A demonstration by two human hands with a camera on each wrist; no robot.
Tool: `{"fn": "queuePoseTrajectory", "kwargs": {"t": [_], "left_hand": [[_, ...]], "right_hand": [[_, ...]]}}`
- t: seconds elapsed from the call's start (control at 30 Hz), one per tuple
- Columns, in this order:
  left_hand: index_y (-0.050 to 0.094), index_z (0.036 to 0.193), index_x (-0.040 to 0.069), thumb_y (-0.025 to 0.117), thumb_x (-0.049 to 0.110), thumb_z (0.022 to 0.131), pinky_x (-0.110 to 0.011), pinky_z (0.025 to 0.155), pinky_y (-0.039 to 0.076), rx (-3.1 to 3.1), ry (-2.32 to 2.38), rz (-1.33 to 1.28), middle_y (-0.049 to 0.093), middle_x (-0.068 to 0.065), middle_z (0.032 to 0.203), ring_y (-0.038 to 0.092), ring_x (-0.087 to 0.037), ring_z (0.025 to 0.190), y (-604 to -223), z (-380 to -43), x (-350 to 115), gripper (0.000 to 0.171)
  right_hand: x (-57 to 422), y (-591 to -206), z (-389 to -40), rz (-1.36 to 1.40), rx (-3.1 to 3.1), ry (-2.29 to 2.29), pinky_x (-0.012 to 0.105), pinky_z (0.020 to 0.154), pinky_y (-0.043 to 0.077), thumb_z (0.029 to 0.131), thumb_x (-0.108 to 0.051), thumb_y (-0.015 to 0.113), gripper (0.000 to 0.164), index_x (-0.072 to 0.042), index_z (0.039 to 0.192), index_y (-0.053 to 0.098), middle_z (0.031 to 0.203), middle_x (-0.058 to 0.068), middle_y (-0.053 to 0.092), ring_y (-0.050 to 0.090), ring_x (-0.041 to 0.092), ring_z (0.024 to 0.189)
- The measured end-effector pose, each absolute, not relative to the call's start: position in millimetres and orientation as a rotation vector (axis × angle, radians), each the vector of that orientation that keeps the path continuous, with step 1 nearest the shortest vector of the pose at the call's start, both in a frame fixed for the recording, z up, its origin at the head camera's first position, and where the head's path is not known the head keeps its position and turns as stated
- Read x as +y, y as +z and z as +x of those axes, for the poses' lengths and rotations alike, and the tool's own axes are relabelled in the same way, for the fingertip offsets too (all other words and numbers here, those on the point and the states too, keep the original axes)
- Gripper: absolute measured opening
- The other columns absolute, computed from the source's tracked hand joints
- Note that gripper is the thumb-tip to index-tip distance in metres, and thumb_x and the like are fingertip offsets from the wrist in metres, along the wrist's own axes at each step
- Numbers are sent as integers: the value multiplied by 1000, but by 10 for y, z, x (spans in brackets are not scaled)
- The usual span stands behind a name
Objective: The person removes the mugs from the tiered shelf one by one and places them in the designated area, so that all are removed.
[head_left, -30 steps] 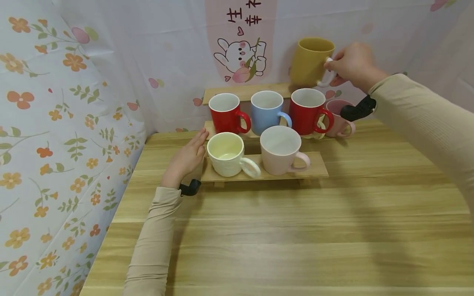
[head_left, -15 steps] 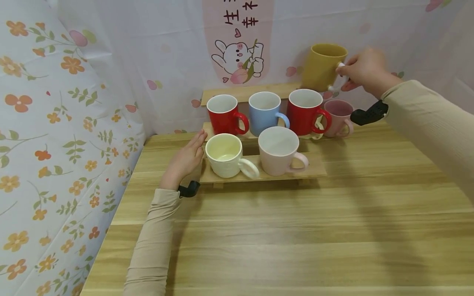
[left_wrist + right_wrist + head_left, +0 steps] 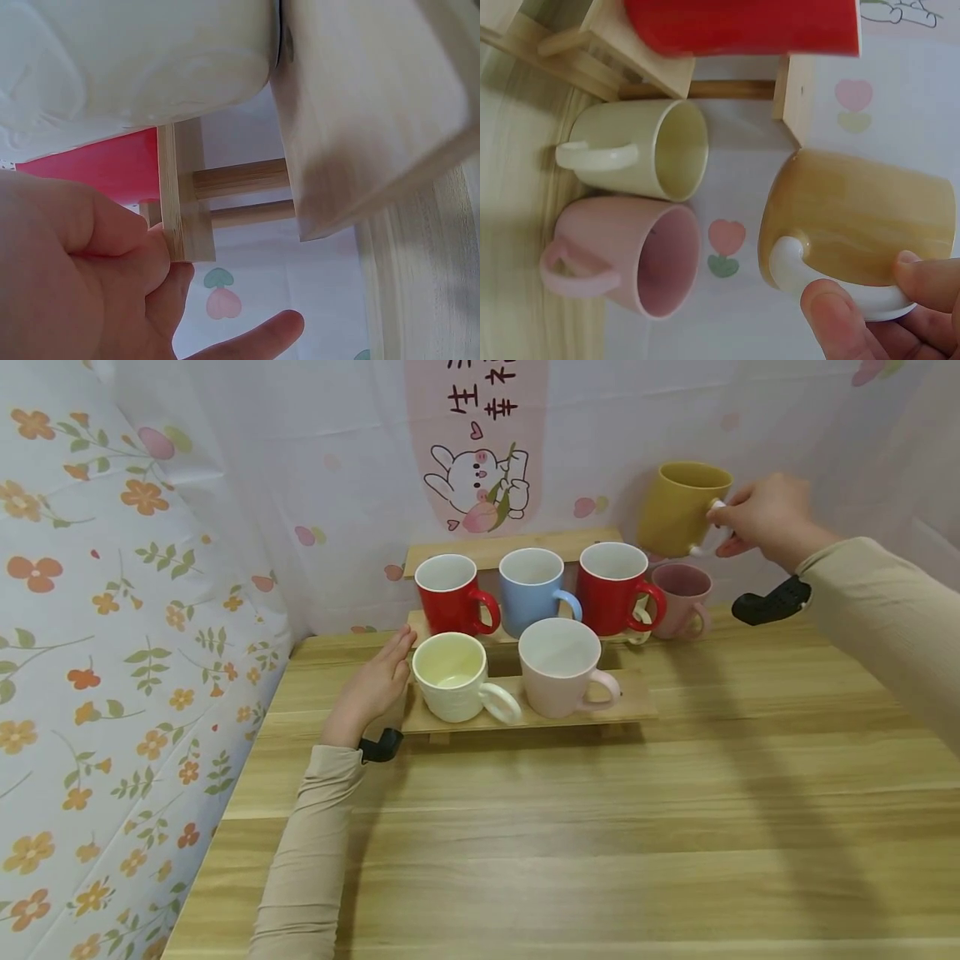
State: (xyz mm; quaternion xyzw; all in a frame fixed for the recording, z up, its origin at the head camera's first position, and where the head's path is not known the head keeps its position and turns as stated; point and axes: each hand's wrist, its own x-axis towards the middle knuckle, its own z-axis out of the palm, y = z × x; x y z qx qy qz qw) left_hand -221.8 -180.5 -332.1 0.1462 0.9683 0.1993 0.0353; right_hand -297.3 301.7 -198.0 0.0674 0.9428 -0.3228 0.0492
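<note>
My right hand (image 3: 780, 522) grips the white handle of a yellow mug (image 3: 678, 514), pinching it between thumb and fingers. The mug is upright in the air, just right of the rack's top shelf. In the right wrist view the yellow mug (image 3: 855, 217) fills the right side, its inside hidden. At the left end of the three-tier wooden rack (image 3: 512, 553), my left hand (image 3: 371, 689) rests with extended fingers. The left wrist view shows those fingers (image 3: 161, 259) touching the end of the middle shelf (image 3: 180, 202), beside a cream mug (image 3: 150, 67).
On the middle shelf stand a red mug (image 3: 447, 597), a light blue mug (image 3: 531, 597) and another red mug (image 3: 609, 597). The bottom shelf bears a cream mug (image 3: 448, 689) and a pale pink mug (image 3: 555, 681). A darker pink mug (image 3: 675, 610) and a pale yellow mug (image 3: 622, 127) stand on the table.
My right hand has carried the yellow mug rightward and somewhat lower, away from above the top shelf's right end. The left hand has stayed at the rack; the head view has shifted slightly.
</note>
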Motion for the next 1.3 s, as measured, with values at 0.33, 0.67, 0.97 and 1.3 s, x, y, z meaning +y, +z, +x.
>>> {"fn": "queuePoseTrajectory", "kwargs": {"t": [0.33,0.67,0.97,1.3], "left_hand": [[17,154,13,23,22,103,-48,117,21,2967,616,427,8,1,162,19,-27,146,-3329,-2217,-1820,52],[18,154,12,23,21,103,-48,117,20,2961,629,428,7,0,162,16,-26,147,-3310,-2211,-1818,52],[17,154,13,23,22,103,-49,117,21,2962,623,433,7,1,162,18,-26,146,-3345,-2201,-1818,52],[18,154,12,25,22,103,-49,116,22,2976,636,443,9,0,162,20,-28,146,-3338,-2212,-1807,52]], "right_hand": [[3168,-2080,-2889,251,2853,-1014,14,54,41,96,-34,51,50,8,123,54,53,-15,62,67,4,53],[3411,-2216,-2830,294,2849,-1041,40,88,44,96,-35,49,42,5,109,56,69,-13,58,67,5,55],[3673,-2314,-2720,282,2874,-1016,44,85,46,96,-34,49,48,11,110,59,59,-13,61,66,5,52],[3846,-2416,-2607,339,2859,-1031,56,99,35,97,-36,46,54,15,114,55,54,-11,63,65,4,51]]}}
